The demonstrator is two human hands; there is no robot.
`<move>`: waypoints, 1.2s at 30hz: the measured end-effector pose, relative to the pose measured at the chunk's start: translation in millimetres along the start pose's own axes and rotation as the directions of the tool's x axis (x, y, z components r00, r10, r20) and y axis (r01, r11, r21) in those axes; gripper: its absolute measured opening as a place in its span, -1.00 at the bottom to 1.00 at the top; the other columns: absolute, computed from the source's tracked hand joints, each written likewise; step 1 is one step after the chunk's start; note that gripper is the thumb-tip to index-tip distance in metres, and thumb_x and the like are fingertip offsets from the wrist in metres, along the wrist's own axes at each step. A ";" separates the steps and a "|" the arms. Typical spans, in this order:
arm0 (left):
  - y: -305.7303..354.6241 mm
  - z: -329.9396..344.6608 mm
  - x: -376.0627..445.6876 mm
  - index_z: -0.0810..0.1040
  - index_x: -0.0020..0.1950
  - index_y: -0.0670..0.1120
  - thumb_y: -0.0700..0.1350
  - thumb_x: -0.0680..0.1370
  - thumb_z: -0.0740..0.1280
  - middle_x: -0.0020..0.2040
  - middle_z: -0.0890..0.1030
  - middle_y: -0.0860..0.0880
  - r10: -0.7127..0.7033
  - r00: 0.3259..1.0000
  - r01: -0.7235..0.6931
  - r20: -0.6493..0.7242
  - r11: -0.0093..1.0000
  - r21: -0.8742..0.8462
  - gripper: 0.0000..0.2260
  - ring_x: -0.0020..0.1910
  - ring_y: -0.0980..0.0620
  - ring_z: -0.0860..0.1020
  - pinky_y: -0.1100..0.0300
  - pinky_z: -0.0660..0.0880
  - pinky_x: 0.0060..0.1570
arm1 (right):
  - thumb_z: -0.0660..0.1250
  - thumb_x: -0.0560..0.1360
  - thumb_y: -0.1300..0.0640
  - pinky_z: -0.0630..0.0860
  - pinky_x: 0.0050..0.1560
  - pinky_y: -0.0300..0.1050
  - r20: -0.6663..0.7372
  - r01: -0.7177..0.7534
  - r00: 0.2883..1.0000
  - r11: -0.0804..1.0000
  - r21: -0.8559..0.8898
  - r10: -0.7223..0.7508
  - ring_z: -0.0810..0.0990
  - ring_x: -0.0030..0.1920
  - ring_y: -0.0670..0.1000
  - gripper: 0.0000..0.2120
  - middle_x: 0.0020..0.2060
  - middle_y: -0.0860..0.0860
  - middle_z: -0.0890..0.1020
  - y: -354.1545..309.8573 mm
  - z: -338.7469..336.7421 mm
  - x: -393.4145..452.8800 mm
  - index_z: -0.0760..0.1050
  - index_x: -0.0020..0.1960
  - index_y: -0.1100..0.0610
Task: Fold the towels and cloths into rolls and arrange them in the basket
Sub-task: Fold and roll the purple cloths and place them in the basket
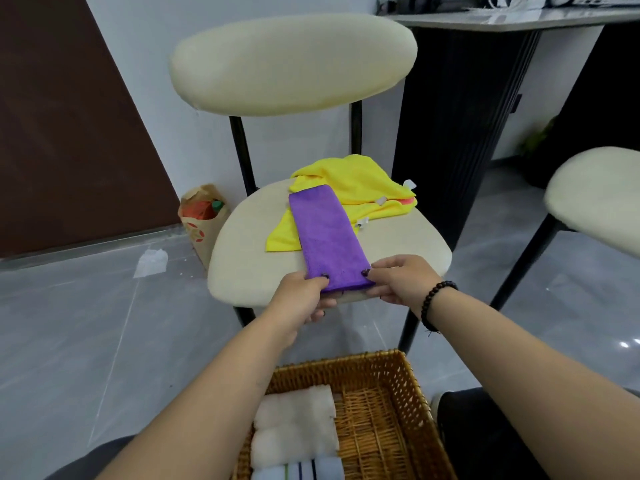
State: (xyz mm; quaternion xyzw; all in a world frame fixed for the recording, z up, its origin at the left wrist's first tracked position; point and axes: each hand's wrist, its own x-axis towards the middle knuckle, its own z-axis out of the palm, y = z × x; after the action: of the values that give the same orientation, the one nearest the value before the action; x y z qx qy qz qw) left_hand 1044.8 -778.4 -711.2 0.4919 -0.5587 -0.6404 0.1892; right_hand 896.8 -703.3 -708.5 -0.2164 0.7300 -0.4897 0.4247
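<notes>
Both hands pinch the near end of the purple cloth (323,233): left hand (300,295) at its left corner, right hand (398,280) at its right. It lies folded lengthwise across the chair seat (242,258), over the yellow cloth (360,183) near the back edge. White rolled towels (294,424) lie along the basket's (412,382) left side.

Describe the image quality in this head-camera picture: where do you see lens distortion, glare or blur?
Head view: wide-angle distortion bows the cream padded chair backrest and leans the brown door; small glare spots shine on the grey floor tiles at right; the woven wicker basket and rolled white towels look slightly soft; the folded purple cloth is evenly lit.
</notes>
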 end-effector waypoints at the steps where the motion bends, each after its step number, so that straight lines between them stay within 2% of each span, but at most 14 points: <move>1: -1.4 -2.5 0.4 0.53 0.06 -0.12 -0.15 0.61 0.23 -0.19 0.66 -0.04 0.031 0.999 -0.030 -0.012 0.996 0.083 -0.88 -0.38 0.14 0.57 0.31 0.41 -0.41 | 0.45 0.44 0.22 0.58 -0.15 -0.13 -0.006 0.004 1.000 1.000 -0.011 -0.004 0.65 -0.30 0.01 -0.75 -0.15 0.16 0.65 -0.6 0.4 1.5 0.47 0.07 0.20; 3: -6.8 -8.7 -0.3 0.49 0.15 -0.16 -0.13 0.59 0.28 -0.20 0.67 -0.04 0.112 0.993 -0.099 -0.040 0.963 0.249 -0.82 -0.36 0.10 0.58 0.29 0.45 -0.41 | 0.45 0.43 0.25 0.61 -0.13 -0.10 -0.008 0.021 1.000 0.998 -0.062 -0.022 0.67 -0.30 0.01 -0.72 -0.17 0.15 0.66 -1.8 2.6 3.5 0.43 0.06 0.18; 5: -14.7 -16.5 -3.5 0.41 0.22 -0.11 -0.12 0.57 0.30 -0.16 0.67 -0.04 0.219 0.974 -0.167 -0.057 0.867 0.469 -0.75 -0.20 0.02 0.62 0.16 0.52 -0.22 | 0.45 0.43 0.22 0.61 -0.20 -0.17 0.006 0.102 0.995 0.967 -0.232 -0.104 0.68 -0.32 -0.04 -0.73 -0.17 0.09 0.65 -0.5 3.8 4.4 0.42 0.05 0.16; 7: -21.9 -23.4 -7.6 0.35 0.29 -0.04 -0.11 0.56 0.27 -0.02 0.64 -0.07 0.301 0.953 -0.190 -0.029 0.669 0.718 -0.69 -0.01 -0.07 0.59 0.04 0.53 -0.03 | 0.44 0.45 0.18 0.56 -0.23 -0.24 0.039 0.216 0.975 0.880 -0.423 -0.221 0.66 -0.36 -0.13 -0.76 -0.21 -0.01 0.63 0.7 2.9 4.1 0.43 0.04 0.13; 9: -23.8 -26.3 -12.4 0.35 0.31 -0.02 -0.13 0.54 0.26 0.10 0.58 -0.07 0.381 0.924 -0.181 -0.019 0.482 0.857 -0.66 0.11 -0.12 0.54 0.03 0.49 0.03 | 0.43 0.45 0.16 0.51 -0.24 -0.29 0.065 0.284 0.954 0.809 -0.515 -0.294 0.64 -0.33 -0.15 -0.79 -0.21 -0.06 0.58 -0.5 0.5 3.8 0.45 0.02 0.13; 11: -22.4 -24.2 -13.7 0.41 0.24 -0.03 -0.14 0.48 0.28 0.12 0.51 -0.05 0.528 0.848 -0.243 0.041 0.319 0.916 -0.68 0.13 -0.11 0.49 0.00 0.46 0.04 | 0.43 0.45 0.14 0.44 -0.24 -0.27 0.072 0.317 0.934 0.714 -0.624 -0.351 0.59 -0.17 -0.06 -0.83 -0.13 -0.02 0.56 -3.1 -2.7 4.5 0.48 -0.02 0.10; 13: -22.1 -19.8 -11.0 0.48 0.09 -0.04 -0.12 0.37 0.33 0.04 0.47 -0.05 0.657 0.729 -0.359 0.191 0.131 0.924 -0.71 0.02 -0.11 0.48 -0.01 0.44 -0.07 | 0.39 0.46 0.14 0.41 -0.13 -0.22 0.108 0.347 0.913 0.612 -0.710 -0.393 0.52 -0.04 0.01 -0.90 -0.02 0.03 0.53 -5.5 -4.6 5.0 0.51 -0.05 0.07; 15: -23.6 -15.9 -7.7 0.49 -0.05 -0.05 -0.11 0.26 0.33 -0.03 0.47 -0.03 0.696 0.648 -0.416 0.309 -0.017 0.909 -0.73 -0.08 -0.10 0.49 0.01 0.41 -0.16 | 0.33 0.50 0.17 0.44 -0.02 -0.21 0.191 0.386 0.902 0.525 -0.759 -0.387 0.51 0.01 0.02 -0.89 0.04 0.04 0.48 -6.0 -5.4 2.5 0.55 0.02 0.05; 17: -27.6 -13.7 -5.2 0.47 -0.10 -0.05 -0.11 0.22 0.35 -0.06 0.47 -0.02 0.692 0.614 -0.426 0.380 -0.114 0.897 -0.73 -0.13 -0.10 0.50 0.03 0.38 -0.18 | 0.29 0.53 0.14 0.40 0.04 -0.25 0.268 0.417 0.893 0.441 -0.795 -0.361 0.50 0.05 0.01 -0.79 0.08 0.02 0.46 -3.7 -6.7 -1.7 0.54 0.15 0.04; 20: -31.7 -14.8 1.4 0.49 -0.07 -0.05 -0.09 0.17 0.51 -0.06 0.51 -0.03 0.693 0.579 -0.401 0.429 -0.215 0.890 -0.61 -0.14 -0.09 0.51 0.02 0.39 -0.16 | 0.30 0.53 0.09 0.43 0.08 -0.25 0.300 0.446 0.877 0.401 -0.800 -0.376 0.48 0.05 -0.03 -0.69 0.10 -0.03 0.41 4.7 -8.1 -6.4 0.48 0.27 0.02; 23: -33.0 -18.3 13.0 0.50 -0.01 -0.04 -0.19 0.15 0.55 -0.05 0.52 -0.02 0.703 0.546 -0.380 0.455 -0.277 0.883 -0.54 -0.12 -0.08 0.52 0.02 0.34 -0.08 | 0.34 0.50 0.02 0.52 0.04 -0.12 0.255 0.445 0.845 0.355 -0.822 -0.470 0.45 0.02 -0.04 -0.70 0.11 -0.04 0.37 15.2 -0.3 -8.5 0.48 0.21 0.03; 30: -28.9 -24.4 26.3 0.56 -0.14 -0.08 -0.25 0.22 0.45 -0.16 0.55 -0.06 0.727 0.435 -0.446 0.532 -0.339 0.828 -0.75 -0.26 -0.12 0.52 0.02 0.35 0.10 | 0.42 0.44 0.04 0.53 -0.04 -0.03 0.306 0.496 0.730 0.165 -0.853 -0.611 0.42 0.06 0.06 -0.72 0.12 0.05 0.40 22.0 3.0 1.7 0.51 0.09 0.14; 34: -26.2 -29.1 27.9 0.59 -0.18 -0.08 -0.18 0.34 0.35 -0.21 0.58 -0.04 0.726 0.426 -0.488 0.540 -0.318 0.813 -0.90 -0.28 -0.10 0.57 0.00 0.34 0.16 | 0.54 0.28 0.11 0.54 -0.22 0.06 0.388 0.583 0.611 0.061 -0.810 -0.690 0.49 -0.11 0.14 -0.72 -0.05 0.10 0.52 22.2 2.8 11.4 0.54 -0.09 0.16; 36: -24.6 -33.9 29.3 0.59 -0.14 -0.08 -0.15 0.41 0.26 -0.21 0.61 -0.02 0.743 0.435 -0.513 0.509 -0.259 0.818 -0.87 -0.26 -0.08 0.59 -0.02 0.36 0.18 | 0.55 0.26 0.12 0.53 -0.23 0.06 0.438 0.625 0.567 0.018 -0.781 -0.697 0.51 -0.14 0.15 -0.71 -0.09 0.08 0.54 23.6 4.1 12.8 0.53 -0.09 0.16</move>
State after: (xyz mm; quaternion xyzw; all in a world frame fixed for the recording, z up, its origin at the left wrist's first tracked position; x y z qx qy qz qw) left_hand 1067.9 -812.0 -742.0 0.1780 -0.9569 0.0951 0.2087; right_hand 895.6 -704.7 -735.5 -0.6991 0.6917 -0.1699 -0.0632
